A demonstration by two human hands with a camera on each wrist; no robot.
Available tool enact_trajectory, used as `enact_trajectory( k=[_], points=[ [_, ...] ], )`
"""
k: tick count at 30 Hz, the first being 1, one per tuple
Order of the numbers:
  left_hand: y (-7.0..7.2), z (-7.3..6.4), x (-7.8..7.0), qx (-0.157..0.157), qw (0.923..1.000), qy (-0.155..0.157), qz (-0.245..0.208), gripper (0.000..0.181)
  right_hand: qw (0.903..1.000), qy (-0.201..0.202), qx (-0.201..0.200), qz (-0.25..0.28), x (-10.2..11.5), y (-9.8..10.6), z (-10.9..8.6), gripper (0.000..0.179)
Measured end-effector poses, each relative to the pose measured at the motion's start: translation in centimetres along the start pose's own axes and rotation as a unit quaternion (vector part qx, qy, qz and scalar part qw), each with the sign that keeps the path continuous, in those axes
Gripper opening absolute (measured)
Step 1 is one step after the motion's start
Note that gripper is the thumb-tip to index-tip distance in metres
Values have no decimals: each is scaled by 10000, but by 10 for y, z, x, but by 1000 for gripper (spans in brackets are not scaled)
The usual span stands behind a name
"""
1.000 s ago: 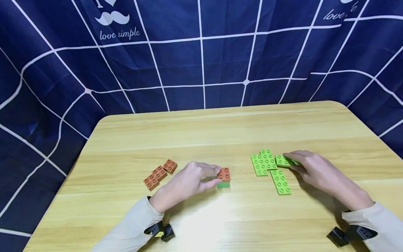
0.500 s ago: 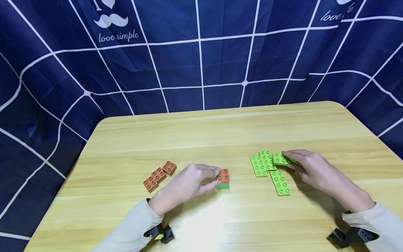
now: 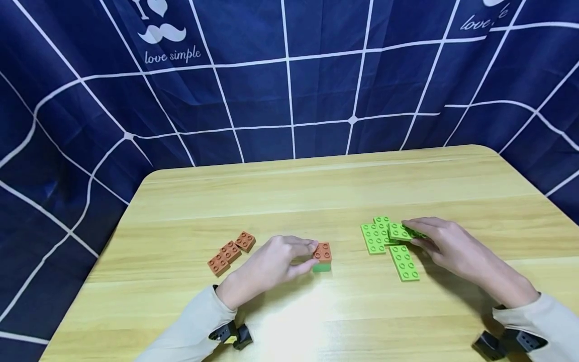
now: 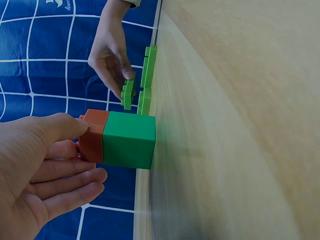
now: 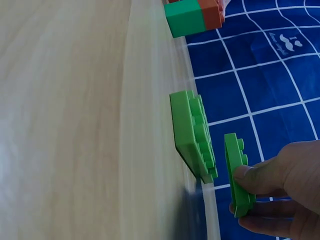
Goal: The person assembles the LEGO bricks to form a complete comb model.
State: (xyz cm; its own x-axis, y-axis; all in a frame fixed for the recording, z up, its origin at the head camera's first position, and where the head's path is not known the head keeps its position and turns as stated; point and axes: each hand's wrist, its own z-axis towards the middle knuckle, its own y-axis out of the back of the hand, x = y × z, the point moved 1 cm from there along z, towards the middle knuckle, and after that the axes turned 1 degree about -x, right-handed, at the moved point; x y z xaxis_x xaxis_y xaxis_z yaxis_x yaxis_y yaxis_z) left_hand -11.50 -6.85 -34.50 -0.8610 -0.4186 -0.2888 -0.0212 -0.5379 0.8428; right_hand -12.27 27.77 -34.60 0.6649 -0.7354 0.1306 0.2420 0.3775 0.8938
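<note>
Near the middle of the table, an orange two-by-two brick sits on top of a green brick. My left hand pinches the orange brick between thumb and fingers; the green one stands on the wood. Off to the right, my right hand holds a flat lime-green brick by thumb and fingers. This brick is raised off the table in both wrist views, its far end partly hidden by the fingers. Flat lime-green bricks lie below it, one to the left and another closer to me.
Three orange bricks lie in a diagonal row left of my left hand. A dark blue curtain with white grid lines hangs behind the wooden table. Each wrist carries a small black device.
My right hand has lifted its flat lime-green brick and shifted it left, so it now overlaps the flat bricks beside it. The left hand stays on the orange brick.
</note>
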Motion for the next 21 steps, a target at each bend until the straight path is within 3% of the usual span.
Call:
enact_trajectory(
  k=[11, 21],
  points=[
    [-1, 0, -1, -63, 10000, -53, -20, 18, 9996, 227, -101, 92, 5, -5, -2, 49],
    [-2, -2, -1, 5, 9998, 151, -134, 18, 9985, 393, -366, 63, 12, -7, 2, 40]
  ],
)
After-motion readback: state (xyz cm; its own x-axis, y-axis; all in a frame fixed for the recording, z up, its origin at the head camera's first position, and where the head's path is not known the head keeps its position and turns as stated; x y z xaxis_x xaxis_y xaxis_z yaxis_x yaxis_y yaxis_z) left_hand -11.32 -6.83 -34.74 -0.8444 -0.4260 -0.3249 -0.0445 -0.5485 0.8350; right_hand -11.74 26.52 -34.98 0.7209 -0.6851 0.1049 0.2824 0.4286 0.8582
